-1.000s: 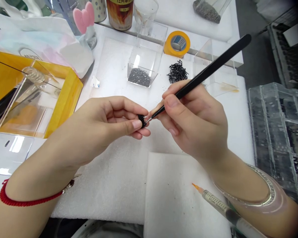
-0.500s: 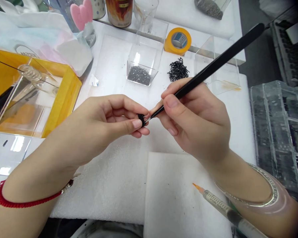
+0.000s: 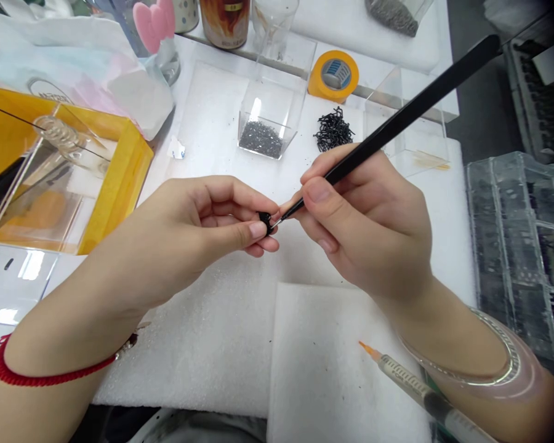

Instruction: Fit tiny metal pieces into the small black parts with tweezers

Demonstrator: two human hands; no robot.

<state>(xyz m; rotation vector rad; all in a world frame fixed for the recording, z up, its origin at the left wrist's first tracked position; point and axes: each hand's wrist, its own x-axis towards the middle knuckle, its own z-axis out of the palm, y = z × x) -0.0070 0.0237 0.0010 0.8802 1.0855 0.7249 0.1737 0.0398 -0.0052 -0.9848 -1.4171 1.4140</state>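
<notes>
Between the thumb and fingers of my left hand [image 3: 198,224] is a small black piece [image 3: 265,221], mostly covered by the fingertips. My right hand [image 3: 369,221] grips black tweezers [image 3: 397,123] like a pen, their wide end slanting up to the right. Their thin silver tip is at the right side of the black piece; whether anything is pinched in it is too small to tell. Beyond my right hand lies a pile of small bent black parts [image 3: 333,130]. A clear box [image 3: 272,104] holding tiny dark shiny bits stands to the left of that pile.
A roll of orange tape [image 3: 333,75] lies behind the pile. On the left sits a yellow-sided box [image 3: 138,166]; at right, a clear compartment case [image 3: 512,234]. A syringe [image 3: 401,375] with an orange tip lies by my right forearm, over a white foam sheet [image 3: 318,381].
Both hands keep nearly the same pose, with the tweezers' tip still at the black piece. The whole view has shifted slightly.
</notes>
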